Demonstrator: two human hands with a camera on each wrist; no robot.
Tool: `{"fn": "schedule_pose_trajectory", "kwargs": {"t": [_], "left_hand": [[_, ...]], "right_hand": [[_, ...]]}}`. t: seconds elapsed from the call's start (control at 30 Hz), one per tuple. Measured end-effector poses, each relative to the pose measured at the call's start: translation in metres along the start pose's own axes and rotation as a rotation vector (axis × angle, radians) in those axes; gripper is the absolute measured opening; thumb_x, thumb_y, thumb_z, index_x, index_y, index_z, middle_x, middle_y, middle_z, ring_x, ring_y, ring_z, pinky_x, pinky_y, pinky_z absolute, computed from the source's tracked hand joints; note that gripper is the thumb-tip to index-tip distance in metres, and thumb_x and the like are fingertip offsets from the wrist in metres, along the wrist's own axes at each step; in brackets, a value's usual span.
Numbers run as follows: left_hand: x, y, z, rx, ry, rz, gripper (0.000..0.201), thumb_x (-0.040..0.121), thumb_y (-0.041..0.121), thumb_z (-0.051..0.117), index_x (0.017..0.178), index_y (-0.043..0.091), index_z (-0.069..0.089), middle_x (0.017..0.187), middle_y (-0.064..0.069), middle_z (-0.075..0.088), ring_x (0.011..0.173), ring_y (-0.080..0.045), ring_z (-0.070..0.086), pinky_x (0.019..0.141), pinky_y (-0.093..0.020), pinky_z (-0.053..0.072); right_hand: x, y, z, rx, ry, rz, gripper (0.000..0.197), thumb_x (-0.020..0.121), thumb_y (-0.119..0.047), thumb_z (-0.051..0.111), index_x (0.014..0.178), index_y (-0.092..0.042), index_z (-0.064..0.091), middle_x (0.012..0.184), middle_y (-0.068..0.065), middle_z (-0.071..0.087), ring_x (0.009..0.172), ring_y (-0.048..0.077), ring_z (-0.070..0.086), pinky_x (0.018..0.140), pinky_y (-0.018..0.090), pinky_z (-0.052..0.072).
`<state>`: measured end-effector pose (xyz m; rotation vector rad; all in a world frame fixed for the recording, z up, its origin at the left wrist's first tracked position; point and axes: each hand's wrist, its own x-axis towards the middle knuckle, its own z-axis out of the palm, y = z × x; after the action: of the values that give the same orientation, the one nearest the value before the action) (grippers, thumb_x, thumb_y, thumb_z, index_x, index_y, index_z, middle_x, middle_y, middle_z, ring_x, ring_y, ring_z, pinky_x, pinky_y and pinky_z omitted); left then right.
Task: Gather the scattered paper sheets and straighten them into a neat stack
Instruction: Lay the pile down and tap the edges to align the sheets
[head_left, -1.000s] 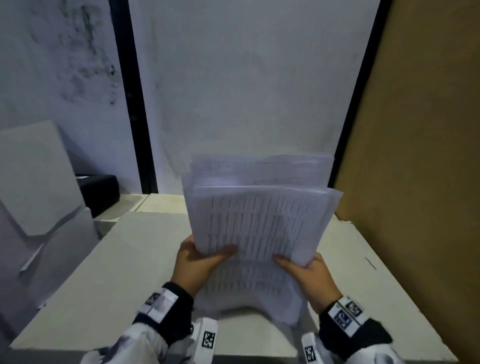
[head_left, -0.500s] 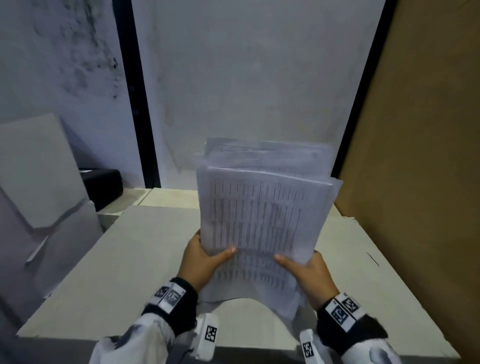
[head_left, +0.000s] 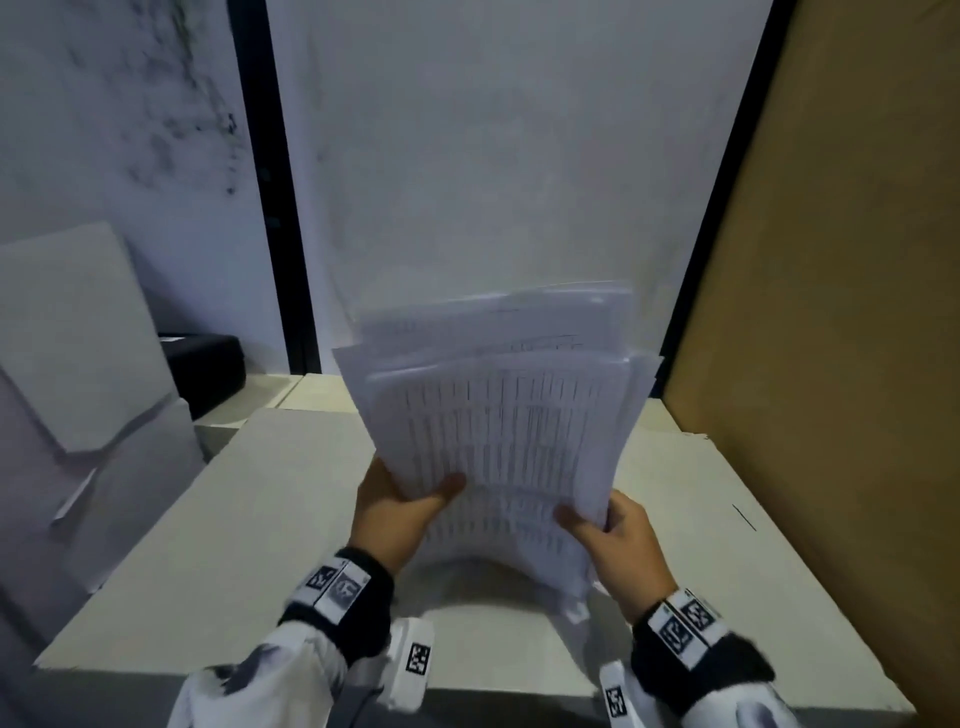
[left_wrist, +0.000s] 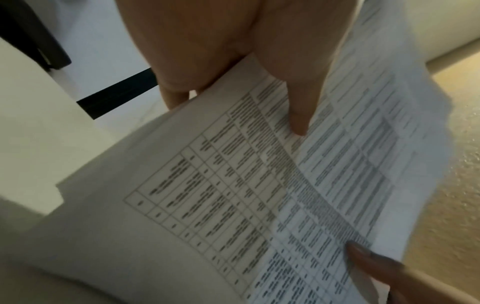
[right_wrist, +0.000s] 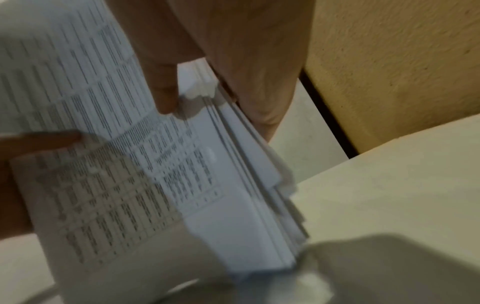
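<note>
Papers: the bundle of sheets (head_left: 498, 431) stands almost upright over the middle of the desk (head_left: 182, 545), top edges uneven.
Left hand (head_left: 397, 512): grasps the left edge, thumb in front.
Right hand (head_left: 621, 540): grasps the right edge.
Advice: I think loosen both grips a little, then tap the bottom edge on the desk.

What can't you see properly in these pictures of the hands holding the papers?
- Printed words on the paper sheets: blurred in all three views, unreadable.
- Left hand fingers: behind the sheets in the head view; only the thumb shows.
- Right hand fingers: likewise behind the sheets.
- Sheet count: edges overlap in the right wrist view.
- Black object: partly hidden by grey boards.
</note>
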<state>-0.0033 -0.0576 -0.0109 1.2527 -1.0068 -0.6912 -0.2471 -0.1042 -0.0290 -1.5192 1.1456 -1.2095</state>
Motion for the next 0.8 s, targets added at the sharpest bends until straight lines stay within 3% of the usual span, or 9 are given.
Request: {"fn": "schedule_pose_trajectory", "kwargs": {"t": [0.1,0.2,0.27,0.33,0.4,0.5,0.6,0.7,0.8], "left_hand": [[0.009,0.017,0.008,0.013,-0.017,0.035,0.06,0.069,0.029,0.089,0.123,0.023,0.062,0.111,0.013,0.07,0.103,-0.005,0.067,0.089,-0.03,0.056],[0.029,0.06,0.022,-0.004,-0.007,0.144,0.046,0.083,0.018,0.079,0.125,0.015,0.064,0.113,0.004,0.072,0.105,-0.011,0.07,0.09,-0.029,0.058],[0.039,0.083,0.024,-0.031,0.01,0.208,0.049,0.081,0.02,0.08,0.126,0.017,0.061,0.115,0.005,0.071,0.105,-0.008,0.069,0.089,-0.029,0.058],[0.04,0.088,0.018,-0.024,0.005,0.224,0.059,0.074,0.027,0.086,0.127,0.023,0.059,0.117,0.009,0.07,0.107,-0.007,0.067,0.088,-0.028,0.057],[0.031,0.072,0.011,-0.044,-0.012,0.166,0.074,0.066,0.032,0.091,0.13,0.026,0.054,0.119,0.009,0.069,0.109,-0.009,0.066,0.09,-0.034,0.057],[0.009,0.04,0.006,-0.016,0.006,0.028,0.082,0.062,0.03,0.093,0.13,0.032,0.046,0.118,0.016,0.062,0.106,-0.002,0.06,0.092,-0.037,0.054],[0.008,0.03,0.012,0.024,0.017,0.012,0.083,0.066,0.033,0.09,0.133,0.031,0.041,0.12,0.014,0.058,0.111,-0.012,0.058,0.095,-0.037,0.051],[0.023,0.039,0.018,0.047,0.04,0.087,0.064,0.079,0.024,0.082,0.129,0.028,0.042,0.121,0.008,0.061,0.114,-0.014,0.059,0.097,-0.035,0.051],[0.027,0.044,0.025,0.091,-0.041,0.126,0.045,0.091,0.017,0.068,0.127,0.024,0.043,0.118,0.006,0.063,0.112,-0.017,0.062,0.093,-0.036,0.054]], "right_hand": [[0.007,-0.013,0.006,0.083,0.033,-0.005,0.013,0.095,-0.012,0.068,0.107,-0.01,0.069,0.1,0.005,0.076,0.099,0.026,0.073,0.07,0.024,0.06],[0.021,-0.047,0.011,0.046,0.097,-0.152,0.015,0.097,-0.014,0.066,0.111,-0.019,0.068,0.101,-0.001,0.076,0.097,0.018,0.073,0.08,0.03,0.061],[0.029,-0.065,0.009,0.135,0.111,-0.189,0.016,0.098,-0.011,0.065,0.11,-0.02,0.068,0.101,-0.004,0.076,0.092,0.012,0.074,0.077,0.025,0.061],[0.029,-0.068,0.001,0.246,0.077,-0.167,0.018,0.097,-0.009,0.065,0.112,-0.017,0.069,0.105,0.001,0.077,0.096,0.015,0.075,0.079,0.028,0.062],[0.022,-0.053,-0.005,0.205,0.061,-0.104,0.026,0.091,-0.01,0.073,0.116,-0.014,0.068,0.111,0.006,0.076,0.104,0.024,0.073,0.085,0.039,0.061],[0.004,-0.019,-0.004,0.084,0.008,-0.021,0.04,0.08,-0.022,0.085,0.115,-0.017,0.065,0.113,0.005,0.075,0.107,0.026,0.07,0.089,0.045,0.06],[0.003,-0.017,0.0,0.051,0.002,-0.027,0.044,0.079,-0.033,0.083,0.113,-0.014,0.062,0.11,0.01,0.073,0.104,0.027,0.069,0.088,0.047,0.061],[0.017,-0.03,0.001,0.112,0.058,-0.06,0.03,0.089,-0.021,0.075,0.115,-0.011,0.064,0.109,0.01,0.074,0.103,0.026,0.071,0.085,0.043,0.062],[0.024,-0.037,0.006,0.08,0.055,-0.074,0.018,0.096,-0.015,0.067,0.113,-0.012,0.065,0.105,0.005,0.074,0.102,0.027,0.072,0.084,0.041,0.062]]}}
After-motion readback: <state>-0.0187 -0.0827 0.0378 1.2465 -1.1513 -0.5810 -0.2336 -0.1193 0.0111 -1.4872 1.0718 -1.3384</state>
